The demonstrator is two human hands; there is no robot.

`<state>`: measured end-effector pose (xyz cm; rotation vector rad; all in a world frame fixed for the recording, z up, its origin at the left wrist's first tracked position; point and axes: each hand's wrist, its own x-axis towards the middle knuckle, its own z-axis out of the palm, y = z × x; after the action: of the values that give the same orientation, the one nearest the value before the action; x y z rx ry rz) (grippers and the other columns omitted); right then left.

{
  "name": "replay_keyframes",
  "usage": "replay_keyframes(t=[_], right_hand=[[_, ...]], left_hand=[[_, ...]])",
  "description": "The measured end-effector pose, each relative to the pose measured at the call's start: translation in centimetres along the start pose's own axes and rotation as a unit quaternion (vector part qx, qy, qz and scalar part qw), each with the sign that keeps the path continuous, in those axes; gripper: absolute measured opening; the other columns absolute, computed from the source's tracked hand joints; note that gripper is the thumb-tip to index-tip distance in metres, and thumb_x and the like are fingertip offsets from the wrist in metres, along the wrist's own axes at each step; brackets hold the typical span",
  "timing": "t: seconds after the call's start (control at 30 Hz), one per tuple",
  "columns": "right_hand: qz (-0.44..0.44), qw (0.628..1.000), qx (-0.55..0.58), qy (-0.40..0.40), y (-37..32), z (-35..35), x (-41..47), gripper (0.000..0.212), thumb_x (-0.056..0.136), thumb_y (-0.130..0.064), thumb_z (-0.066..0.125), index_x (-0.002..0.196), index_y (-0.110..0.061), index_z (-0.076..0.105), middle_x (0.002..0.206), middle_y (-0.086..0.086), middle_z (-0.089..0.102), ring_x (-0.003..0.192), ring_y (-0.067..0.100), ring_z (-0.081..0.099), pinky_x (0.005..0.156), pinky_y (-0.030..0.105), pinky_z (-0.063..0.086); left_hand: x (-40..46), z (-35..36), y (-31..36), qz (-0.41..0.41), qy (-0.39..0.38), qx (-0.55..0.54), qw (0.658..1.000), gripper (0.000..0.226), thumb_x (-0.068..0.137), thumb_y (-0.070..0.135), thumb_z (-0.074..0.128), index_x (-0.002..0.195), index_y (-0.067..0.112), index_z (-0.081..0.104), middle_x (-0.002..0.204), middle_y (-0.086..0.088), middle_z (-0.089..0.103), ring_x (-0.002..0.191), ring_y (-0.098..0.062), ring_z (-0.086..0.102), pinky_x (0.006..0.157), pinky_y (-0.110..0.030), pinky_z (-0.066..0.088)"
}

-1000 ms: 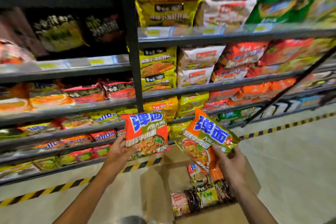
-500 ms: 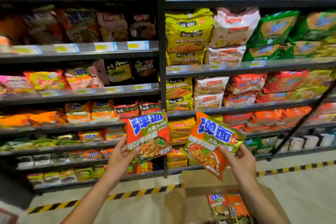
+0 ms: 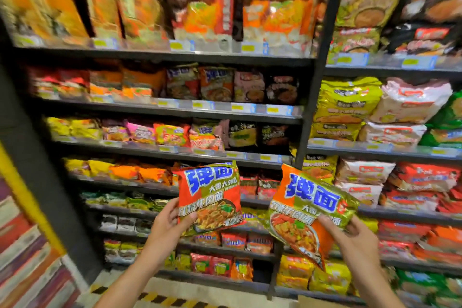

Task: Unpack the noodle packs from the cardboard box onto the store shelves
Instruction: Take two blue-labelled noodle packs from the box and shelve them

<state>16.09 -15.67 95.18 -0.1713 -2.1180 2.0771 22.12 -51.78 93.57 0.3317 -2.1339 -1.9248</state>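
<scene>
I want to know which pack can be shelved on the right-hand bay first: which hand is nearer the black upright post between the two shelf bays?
Right hand, just right of the post; left hand lies farther left.

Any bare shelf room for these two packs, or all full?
Mostly crowded. Only slack: the dark gap above the low red packs, seen between the left-hand pack and right-hand pack. Right bay is packed to its shelf edge.

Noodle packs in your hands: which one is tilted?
The right hand's pack, its top leaning left and bottom corner pointing down. The left hand's pack sits nearly upright.
</scene>
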Motion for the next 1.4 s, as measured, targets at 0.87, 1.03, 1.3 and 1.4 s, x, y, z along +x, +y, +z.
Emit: replay_keyframes(t=[0.87, 1.03, 1.3, 1.4], right_hand=[[-0.076, 0.997, -0.021, -0.027, -7.4, 29.2, 4.8, 0.019, 0.081, -0.015, 0.078, 0.087, -0.022, 0.062, 0.081, 0.0, 0.072, 0.064, 0.015, 0.07, 0.06, 0.027, 0.053], [-0.109, 0.993, -0.009, -0.043, -7.6, 29.9, 9.8, 0.025, 0.08, -0.02, 0.08, 0.103, -0.018, 0.071, 0.084, -0.009, 0.078, 0.075, 0.005, 0.074, 0.062, 0.021, 0.055], [-0.149, 0.987, 0.04, -0.055, -9.5, 31.3, 15.9, 0.032, 0.077, -0.023, 0.079, 0.108, -0.02, 0.072, 0.096, -0.005, 0.078, 0.088, 0.012, 0.075, 0.073, 0.03, 0.056], [-0.155, 0.985, 0.045, -0.054, -9.8, 31.7, 17.4, 0.036, 0.073, -0.026, 0.079, 0.108, -0.018, 0.072, 0.098, -0.003, 0.078, 0.09, 0.014, 0.075, 0.077, 0.035, 0.062]], left_hand=[[19.8, -20.8, 1.2, 0.101, 0.011, -0.028, 0.994, 0.042, 0.081, 0.035, 0.073, 0.119, 0.041, 0.056, 0.114, 0.022, 0.068, 0.106, -0.001, 0.064, 0.088, -0.026, 0.05], [23.6, -18.9, 3.5, 0.141, 0.019, -0.022, 0.99, 0.038, 0.086, 0.023, 0.072, 0.119, 0.036, 0.058, 0.112, 0.023, 0.069, 0.106, 0.004, 0.063, 0.095, -0.027, 0.049], [31.7, -18.0, 7.9, 0.217, 0.04, 0.012, 0.975, 0.037, 0.088, 0.018, 0.07, 0.122, 0.026, 0.058, 0.115, 0.009, 0.07, 0.107, -0.002, 0.064, 0.086, -0.02, 0.052], [35.0, -17.7, 9.1, 0.238, 0.059, 0.02, 0.969, 0.035, 0.087, 0.014, 0.071, 0.114, 0.032, 0.057, 0.109, 0.009, 0.071, 0.104, -0.004, 0.066, 0.087, -0.022, 0.052]])
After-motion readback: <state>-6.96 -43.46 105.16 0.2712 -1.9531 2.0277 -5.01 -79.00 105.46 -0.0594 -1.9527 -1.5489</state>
